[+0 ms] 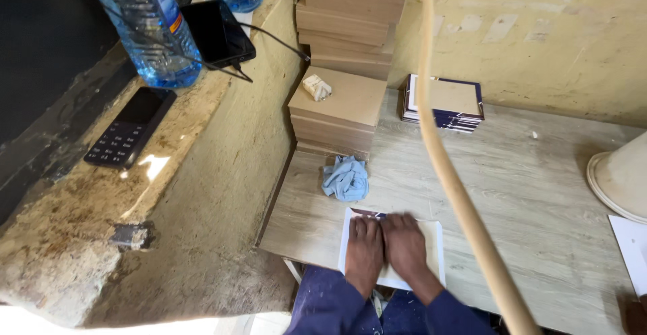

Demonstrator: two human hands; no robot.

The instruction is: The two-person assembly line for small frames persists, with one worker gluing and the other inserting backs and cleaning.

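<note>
The tabletop (539, 193) is pale wood grain, and its near-left corner juts out just beside the rough plastered ledge (202, 173) that climbs away on the left. The sheet (431, 240) lies close to the front edge, its near side hanging a little past that edge over the person's lap. To the right of it the wood runs bare as far as a pale hose (458, 193) that crosses the view diagonally, with more open surface beyond, up to a white round base (617, 180) at the far right. Behind the sheet, just apart from it, sits a crumpled blue rag (346, 178); behind that a stack of boards (340, 109) stands against the wall, and a pile of cards (445, 102) lies further right.

Both hands are laid flat, palms down, side by side and touching, fingers stretched away from the body. The left hand (364, 247) and the right hand (406, 244) press on the sheet, gripping nothing, fingers spread open. Blue sleeves run back from the wrists.

The sheet is white and rectangular, lying flat, with a dark strip showing at its far edge just above the fingertips.

On the ledge lie two phones (129, 127) and a water bottle (151, 25).
</note>
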